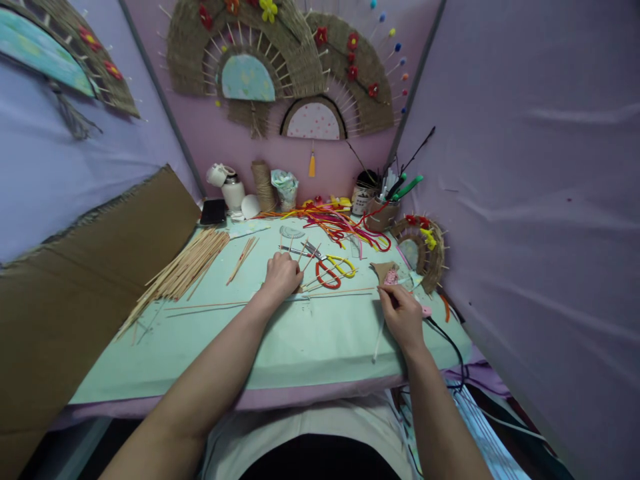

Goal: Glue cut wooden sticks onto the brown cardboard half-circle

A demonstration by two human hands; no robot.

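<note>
My left hand (281, 275) rests curled, knuckles up, on the pale green table (300, 347), over thin wooden sticks, just left of the red and yellow handled scissors (327, 265). What its fingers hold is hidden. My right hand (400, 317) pinches the right end of a long thin wooden stick (320, 292) that runs across the table toward the left hand. A brown cardboard scrap (383, 270) and a small pink piece (391, 277) lie just beyond the right hand.
A bundle of wooden sticks (185, 270) lies at the left, beside a big cardboard sheet (90, 267). Coloured pipe cleaners (340, 223), a pen cup (381, 213), twine spool (263, 185) and a small woven fan (425, 250) sit at the back and right. A black cable (450, 343) hangs off the right edge.
</note>
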